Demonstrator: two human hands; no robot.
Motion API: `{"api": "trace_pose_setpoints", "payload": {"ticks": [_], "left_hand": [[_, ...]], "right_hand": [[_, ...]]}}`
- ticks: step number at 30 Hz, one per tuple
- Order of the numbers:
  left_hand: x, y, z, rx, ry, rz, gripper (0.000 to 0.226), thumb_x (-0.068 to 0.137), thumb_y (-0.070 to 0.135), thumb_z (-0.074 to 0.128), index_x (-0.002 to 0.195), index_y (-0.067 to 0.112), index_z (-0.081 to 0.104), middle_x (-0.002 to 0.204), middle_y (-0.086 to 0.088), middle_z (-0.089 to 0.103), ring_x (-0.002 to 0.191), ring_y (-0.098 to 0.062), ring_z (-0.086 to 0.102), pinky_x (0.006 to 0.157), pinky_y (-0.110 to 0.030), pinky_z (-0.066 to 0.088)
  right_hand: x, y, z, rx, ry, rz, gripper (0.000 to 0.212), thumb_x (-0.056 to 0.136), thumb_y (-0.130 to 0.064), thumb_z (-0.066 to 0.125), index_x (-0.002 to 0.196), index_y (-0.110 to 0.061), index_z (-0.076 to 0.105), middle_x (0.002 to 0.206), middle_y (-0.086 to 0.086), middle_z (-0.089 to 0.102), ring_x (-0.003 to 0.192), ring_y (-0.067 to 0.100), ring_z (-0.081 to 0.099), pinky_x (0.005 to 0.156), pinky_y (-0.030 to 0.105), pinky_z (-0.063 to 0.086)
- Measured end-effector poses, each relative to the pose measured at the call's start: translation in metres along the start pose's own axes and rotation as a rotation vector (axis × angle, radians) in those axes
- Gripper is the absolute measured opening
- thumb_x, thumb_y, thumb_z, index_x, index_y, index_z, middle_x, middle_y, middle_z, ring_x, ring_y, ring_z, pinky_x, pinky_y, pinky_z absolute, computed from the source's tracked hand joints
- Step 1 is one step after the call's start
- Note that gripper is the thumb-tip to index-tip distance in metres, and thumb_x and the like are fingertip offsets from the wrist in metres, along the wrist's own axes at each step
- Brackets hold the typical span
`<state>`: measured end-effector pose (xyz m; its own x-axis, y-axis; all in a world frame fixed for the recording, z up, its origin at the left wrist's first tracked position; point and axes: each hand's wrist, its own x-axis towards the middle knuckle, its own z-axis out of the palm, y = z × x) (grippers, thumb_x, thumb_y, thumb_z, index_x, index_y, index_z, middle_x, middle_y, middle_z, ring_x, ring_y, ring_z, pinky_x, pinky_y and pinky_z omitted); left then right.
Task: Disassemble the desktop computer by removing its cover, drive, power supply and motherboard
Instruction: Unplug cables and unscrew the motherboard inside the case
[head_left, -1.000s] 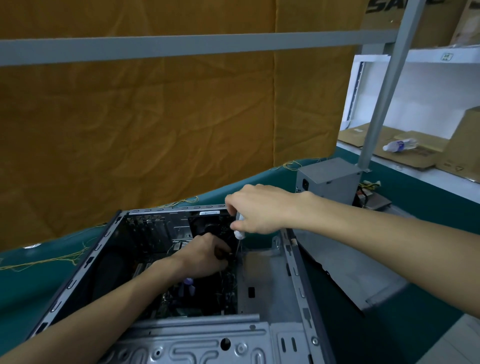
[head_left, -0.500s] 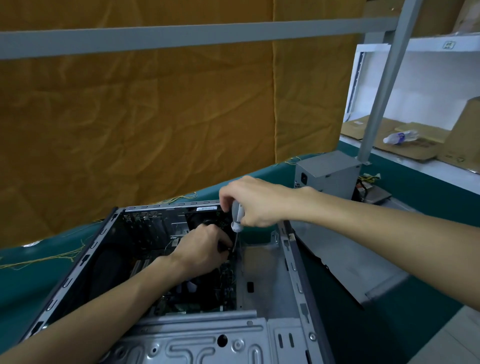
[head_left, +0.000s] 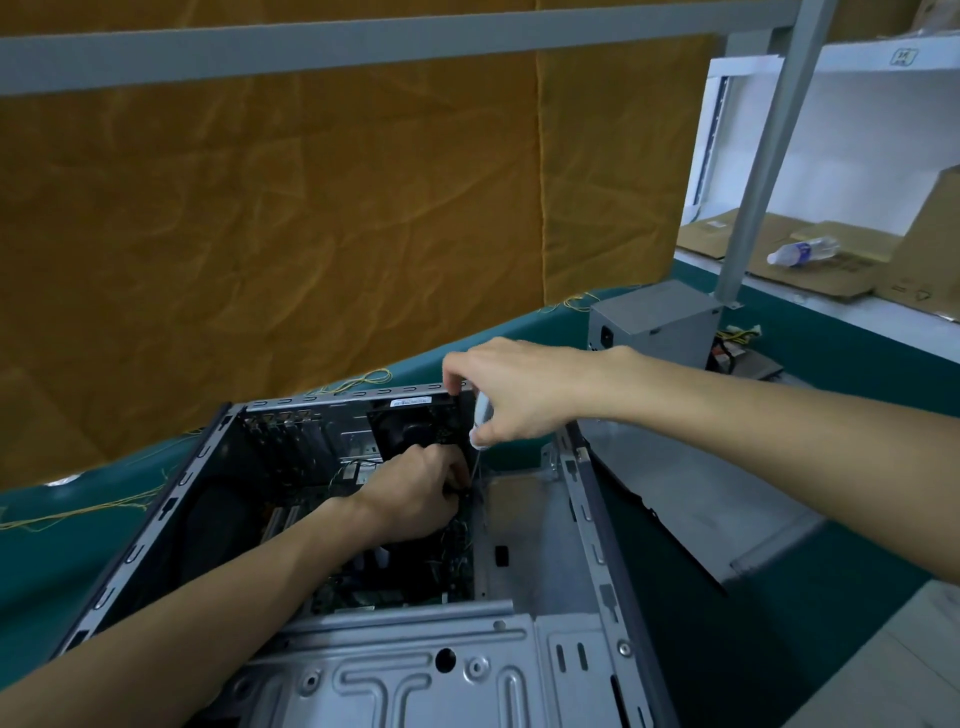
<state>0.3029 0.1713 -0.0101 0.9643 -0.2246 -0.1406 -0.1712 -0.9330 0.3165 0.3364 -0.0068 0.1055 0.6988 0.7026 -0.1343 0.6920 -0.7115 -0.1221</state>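
Observation:
The open grey computer case (head_left: 582, 525) lies on its side on the green table, its cover off. Inside it the dark motherboard (head_left: 410, 577) shows below a black fan (head_left: 415, 426) at the far wall. My right hand (head_left: 519, 395) grips the white handle of a screwdriver (head_left: 480, 426) whose thin shaft points down into the case. My left hand (head_left: 415, 493) reaches inside, fingers curled at the shaft's tip against the board; what they pinch is hidden. The grey power supply (head_left: 654, 322) stands outside the case at the back right.
The removed cover panel (head_left: 691, 488) lies flat to the right of the case. A grey frame post (head_left: 763, 156) rises behind the power supply. An orange curtain hangs behind the table. Cardboard sheets and a plastic bottle (head_left: 802, 252) lie on the far white shelf.
The view has tilted slightly, shifting the scene down and left. My right hand stays on the screwdriver with slightly shifted fingers; my left hand remains at its tip.

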Motion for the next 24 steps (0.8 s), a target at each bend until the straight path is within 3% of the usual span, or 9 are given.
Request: {"api": "trace_pose_setpoints", "payload": {"ticks": [2, 5, 10, 12, 15, 18, 20, 24], "left_hand": [[0.001, 0.0, 0.0, 0.002, -0.005, 0.001, 0.028, 0.079, 0.013, 0.057, 0.102, 0.024, 0.068, 0.102, -0.003, 0.074, 0.097, -0.028, 0.07, 0.083, -0.042, 0.057], [0.001, 0.003, 0.002, 0.091, 0.024, 0.011, 0.028, 0.08, 0.016, 0.057, 0.103, 0.028, 0.068, 0.102, 0.0, 0.073, 0.097, -0.028, 0.069, 0.08, -0.04, 0.057], [-0.006, 0.005, -0.002, 0.248, 0.241, 0.041, 0.027, 0.082, 0.033, 0.064, 0.107, 0.036, 0.072, 0.1, 0.005, 0.074, 0.097, -0.025, 0.068, 0.075, -0.033, 0.053], [-0.008, 0.004, -0.005, 0.281, 0.265, 0.022, 0.024, 0.084, 0.036, 0.064, 0.106, 0.036, 0.074, 0.098, 0.006, 0.074, 0.096, -0.025, 0.069, 0.075, -0.034, 0.054], [-0.008, 0.008, -0.003, 0.373, 0.233, 0.004, 0.018, 0.09, 0.037, 0.059, 0.095, 0.026, 0.073, 0.09, 0.0, 0.07, 0.088, -0.029, 0.069, 0.067, -0.034, 0.049], [-0.007, 0.013, -0.002, 0.389, 0.186, 0.01, 0.019, 0.094, 0.037, 0.056, 0.097, 0.024, 0.069, 0.093, -0.003, 0.069, 0.091, -0.031, 0.068, 0.067, -0.035, 0.048], [-0.006, 0.011, -0.005, 0.345, 0.156, 0.042, 0.014, 0.092, 0.033, 0.056, 0.099, 0.029, 0.068, 0.095, -0.003, 0.07, 0.093, -0.031, 0.067, 0.066, -0.035, 0.046], [-0.002, 0.005, -0.004, 0.176, -0.021, 0.029, 0.006, 0.089, 0.028, 0.061, 0.087, 0.029, 0.067, 0.094, -0.006, 0.072, 0.093, -0.032, 0.067, 0.076, -0.038, 0.054]], "right_hand": [[-0.001, 0.0, 0.004, -0.096, 0.063, 0.02, 0.04, 0.094, -0.041, 0.067, 0.12, -0.016, 0.051, 0.104, 0.003, 0.059, 0.084, 0.022, 0.059, 0.064, 0.039, 0.051], [-0.002, 0.0, 0.006, -0.061, 0.077, 0.009, 0.033, 0.094, -0.033, 0.069, 0.119, -0.017, 0.054, 0.086, -0.005, 0.048, 0.07, 0.013, 0.051, 0.05, 0.032, 0.034], [-0.006, 0.006, 0.005, 0.045, 0.026, -0.002, 0.043, 0.086, -0.025, 0.081, 0.121, -0.022, 0.057, 0.103, -0.005, 0.056, 0.096, 0.022, 0.059, 0.07, 0.039, 0.052], [-0.007, 0.008, 0.008, 0.033, 0.064, -0.006, 0.041, 0.088, -0.031, 0.078, 0.121, -0.02, 0.056, 0.099, -0.005, 0.057, 0.096, 0.022, 0.059, 0.068, 0.036, 0.052], [-0.007, 0.008, 0.014, 0.019, 0.166, -0.014, 0.032, 0.09, -0.035, 0.074, 0.112, -0.018, 0.058, 0.103, 0.0, 0.058, 0.089, 0.021, 0.058, 0.062, 0.032, 0.047], [-0.008, 0.006, 0.015, 0.156, 0.19, -0.029, 0.036, 0.081, -0.029, 0.085, 0.105, -0.022, 0.06, 0.105, 0.0, 0.059, 0.098, 0.023, 0.059, 0.075, 0.039, 0.054], [-0.008, 0.003, 0.012, 0.166, 0.169, -0.038, 0.039, 0.08, -0.029, 0.085, 0.108, -0.021, 0.059, 0.105, -0.002, 0.057, 0.101, 0.022, 0.057, 0.074, 0.037, 0.052], [-0.007, -0.005, 0.015, -0.169, 0.259, 0.018, 0.042, 0.097, -0.055, 0.057, 0.097, -0.014, 0.045, 0.076, -0.001, 0.046, 0.065, 0.021, 0.046, 0.051, 0.033, 0.031]]}}
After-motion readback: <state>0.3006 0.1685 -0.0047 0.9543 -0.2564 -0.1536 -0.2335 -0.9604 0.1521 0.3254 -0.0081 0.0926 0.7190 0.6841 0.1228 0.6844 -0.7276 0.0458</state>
